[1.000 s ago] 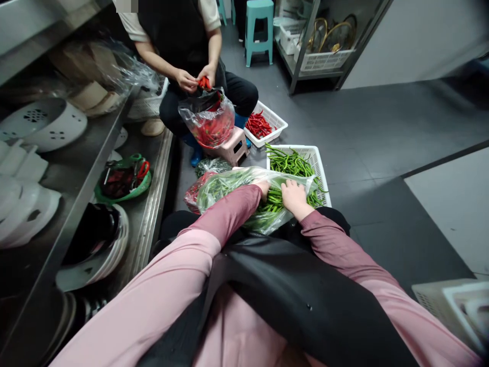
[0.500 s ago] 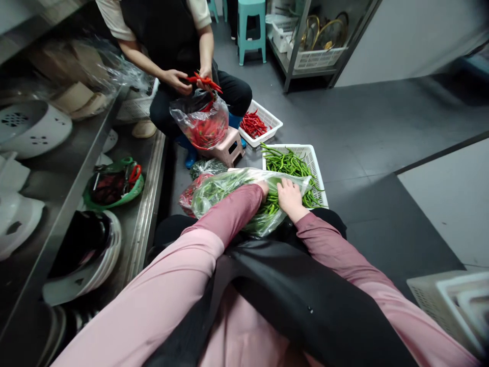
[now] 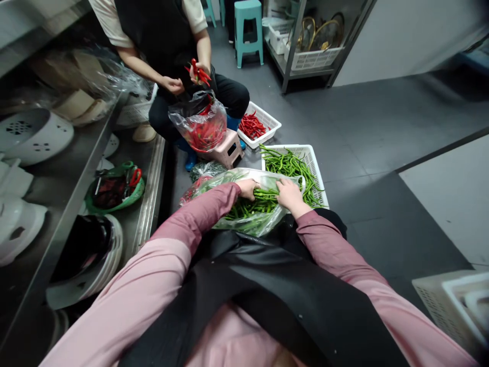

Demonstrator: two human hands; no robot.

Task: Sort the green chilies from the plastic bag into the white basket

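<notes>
Your L hand [image 3: 247, 188] grips green peppers [image 3: 263, 205] in clear bag [image 3: 254, 226], ctr of frame. Your R hand [image 3: 289, 194] at bag's edge, can't tell if gripping. White basket [image 3: 311, 157] w/ more peppers beside it.

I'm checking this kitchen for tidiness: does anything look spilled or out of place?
I see nothing spilled. Slightly untidy: the pile of green chillies in the white basket beside the right hand has a few tips poking over the rim.
</notes>
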